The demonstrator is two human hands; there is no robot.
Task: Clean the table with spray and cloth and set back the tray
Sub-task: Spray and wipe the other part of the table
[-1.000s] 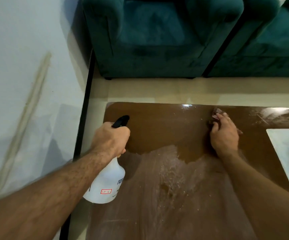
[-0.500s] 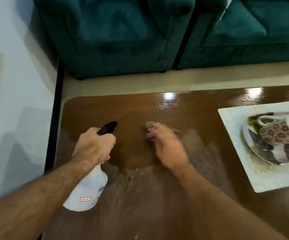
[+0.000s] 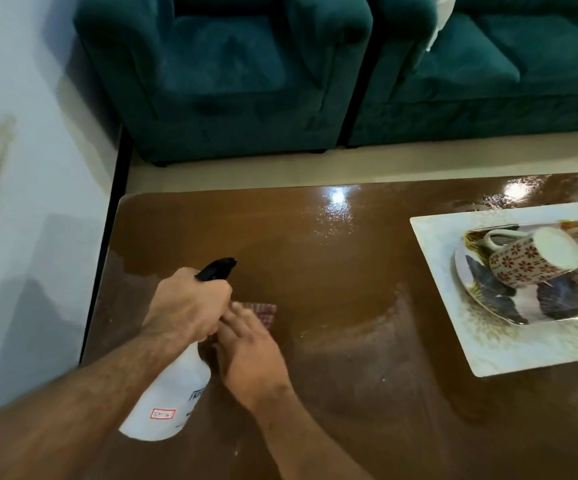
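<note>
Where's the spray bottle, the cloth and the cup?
spray bottle (image 3: 171, 400), head view, white body.
cloth (image 3: 266, 312), head view, corner past the fingers.
cup (image 3: 526, 263), head view, patterned side.

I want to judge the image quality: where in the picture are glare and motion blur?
Head view: bright glare spots sit on the glossy brown wooden table near its far edge; the right hand and the reddish checked cloth under it are motion-blurred; the left hand gripping the white plastic spray bottle is sharper.
</note>
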